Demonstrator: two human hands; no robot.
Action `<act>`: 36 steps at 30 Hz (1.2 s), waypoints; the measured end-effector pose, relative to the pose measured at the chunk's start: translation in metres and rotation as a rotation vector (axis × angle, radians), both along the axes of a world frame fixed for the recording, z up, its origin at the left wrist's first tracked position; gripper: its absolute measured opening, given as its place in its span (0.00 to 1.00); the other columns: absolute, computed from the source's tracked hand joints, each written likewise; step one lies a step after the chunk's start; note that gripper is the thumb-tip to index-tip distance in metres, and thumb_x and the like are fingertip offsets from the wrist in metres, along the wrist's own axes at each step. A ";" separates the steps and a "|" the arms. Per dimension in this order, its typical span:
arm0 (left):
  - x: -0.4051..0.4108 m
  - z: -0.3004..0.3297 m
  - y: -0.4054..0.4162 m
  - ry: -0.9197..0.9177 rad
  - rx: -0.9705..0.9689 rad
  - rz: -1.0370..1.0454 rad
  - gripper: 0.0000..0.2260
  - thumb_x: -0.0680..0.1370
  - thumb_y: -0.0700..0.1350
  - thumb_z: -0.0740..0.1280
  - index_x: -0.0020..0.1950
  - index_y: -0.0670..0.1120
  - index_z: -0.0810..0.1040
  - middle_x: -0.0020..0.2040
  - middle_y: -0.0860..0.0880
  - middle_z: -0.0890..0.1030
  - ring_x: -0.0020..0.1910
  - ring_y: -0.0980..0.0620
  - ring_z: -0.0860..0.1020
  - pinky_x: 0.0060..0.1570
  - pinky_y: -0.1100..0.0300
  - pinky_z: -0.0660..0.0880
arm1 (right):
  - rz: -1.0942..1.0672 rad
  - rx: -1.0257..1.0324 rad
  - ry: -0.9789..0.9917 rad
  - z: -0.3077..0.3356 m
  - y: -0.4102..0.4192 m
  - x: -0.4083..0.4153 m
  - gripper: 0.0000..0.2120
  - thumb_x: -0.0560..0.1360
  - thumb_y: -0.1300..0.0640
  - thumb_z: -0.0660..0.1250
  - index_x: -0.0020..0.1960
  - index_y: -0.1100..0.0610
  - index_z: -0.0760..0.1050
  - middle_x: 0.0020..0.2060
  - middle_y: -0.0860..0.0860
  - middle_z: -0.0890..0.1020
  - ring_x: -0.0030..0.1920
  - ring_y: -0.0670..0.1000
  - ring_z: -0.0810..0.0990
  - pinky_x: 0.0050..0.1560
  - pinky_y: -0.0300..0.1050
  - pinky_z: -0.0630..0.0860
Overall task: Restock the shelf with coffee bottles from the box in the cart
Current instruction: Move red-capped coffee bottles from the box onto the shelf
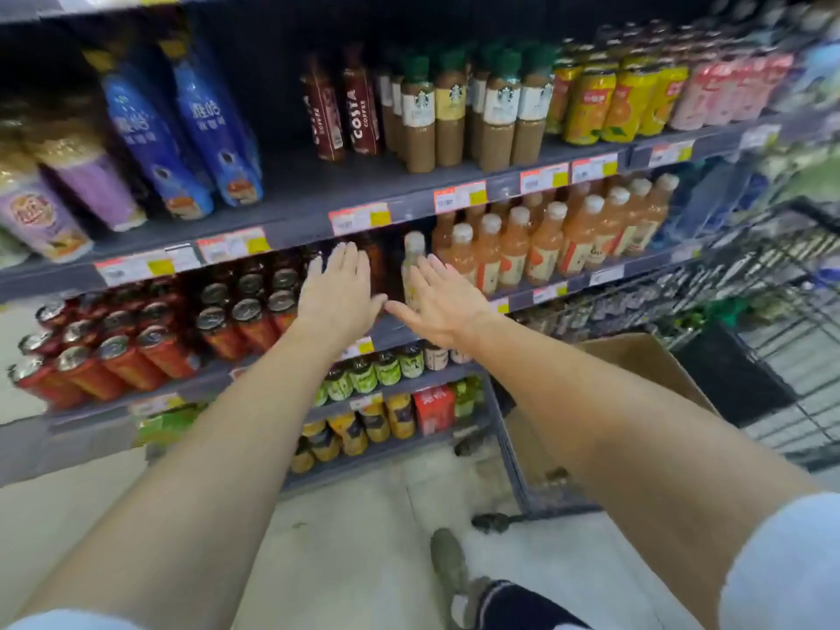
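Both my arms reach toward the middle shelf (386, 331). My left hand (338, 288) is flat with straight fingers in front of dark bottles (375, 266) with dark caps. My right hand (438, 302) is also flat, fingers straight, just in front of a pale bottle (413, 266) with a white cap. Neither hand holds anything. Whether the fingers touch the bottles I cannot tell. The cardboard box (636, 356) sits in the wire cart (772, 284) at the right, its inside hidden by my right forearm.
On the shelf above stand Costa bottles (361, 115) and Starbucks bottles (459, 111). Orange drink bottles (545, 238) fill the middle shelf's right side, dark-capped red bottles (136, 329) its left. Lower shelves hold green and yellow bottles (377, 375). My shoe (450, 566) is on the pale floor.
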State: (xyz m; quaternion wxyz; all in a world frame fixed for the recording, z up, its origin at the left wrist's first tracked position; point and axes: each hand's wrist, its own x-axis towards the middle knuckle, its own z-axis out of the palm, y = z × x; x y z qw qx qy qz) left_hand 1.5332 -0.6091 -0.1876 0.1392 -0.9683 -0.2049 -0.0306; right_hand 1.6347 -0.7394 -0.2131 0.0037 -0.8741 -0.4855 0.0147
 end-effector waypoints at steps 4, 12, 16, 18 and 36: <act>-0.003 -0.031 -0.058 0.072 -0.079 -0.059 0.35 0.80 0.62 0.54 0.77 0.39 0.54 0.78 0.42 0.56 0.77 0.45 0.54 0.72 0.46 0.57 | -0.095 -0.108 0.076 -0.031 -0.070 -0.012 0.40 0.80 0.34 0.42 0.78 0.64 0.46 0.78 0.59 0.48 0.78 0.57 0.45 0.77 0.51 0.46; 0.015 -0.108 -0.160 0.244 -0.175 -0.190 0.38 0.79 0.66 0.52 0.78 0.40 0.53 0.79 0.42 0.55 0.77 0.45 0.53 0.73 0.45 0.55 | -0.314 -0.208 0.258 -0.105 -0.187 -0.016 0.41 0.79 0.32 0.41 0.79 0.62 0.47 0.78 0.58 0.49 0.78 0.56 0.46 0.77 0.53 0.48; 0.050 -0.136 -0.208 0.288 -0.236 -0.267 0.38 0.78 0.67 0.51 0.78 0.40 0.54 0.79 0.42 0.55 0.78 0.44 0.53 0.73 0.44 0.56 | -0.393 -0.196 0.311 -0.124 -0.244 0.000 0.42 0.78 0.32 0.40 0.78 0.63 0.48 0.78 0.59 0.50 0.78 0.56 0.46 0.77 0.53 0.47; 0.072 -0.148 -0.236 0.313 -0.256 -0.297 0.38 0.78 0.67 0.51 0.77 0.40 0.55 0.78 0.42 0.56 0.77 0.44 0.54 0.73 0.44 0.57 | -0.433 -0.202 0.328 -0.132 -0.274 0.015 0.42 0.78 0.32 0.40 0.78 0.64 0.48 0.78 0.59 0.51 0.78 0.56 0.47 0.77 0.52 0.47; 0.301 -0.350 -0.432 0.665 -0.761 -0.010 0.34 0.77 0.58 0.66 0.76 0.41 0.60 0.78 0.42 0.57 0.76 0.42 0.57 0.73 0.48 0.58 | -0.492 -0.461 0.529 -0.314 -0.480 0.259 0.31 0.73 0.50 0.67 0.71 0.57 0.60 0.67 0.54 0.68 0.67 0.58 0.68 0.62 0.54 0.70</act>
